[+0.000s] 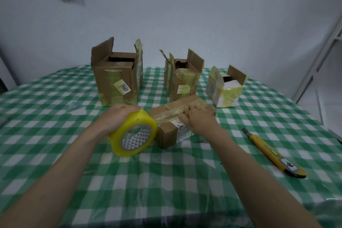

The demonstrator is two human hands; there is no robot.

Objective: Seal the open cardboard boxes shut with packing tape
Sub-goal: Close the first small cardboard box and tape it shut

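1. Label on big open box [118, 77] reads "2097"; other labels unreadable.
2. Left hand [118, 116] grips tape roll [134, 134], touching small closed box [177, 122] at table [55, 109] centre.
3. Right hand [199, 119] presses curled fingers onto tape strip atop it, hiding part of label.

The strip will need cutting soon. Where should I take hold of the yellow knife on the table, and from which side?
Grip the knife around the middle of its yellow handle, coming down from above with the right hand, which is nearer. It lies flat on the table, its blade end pointing away from you toward the boxes, so a mid-handle hold probably keeps fingers off the blade.
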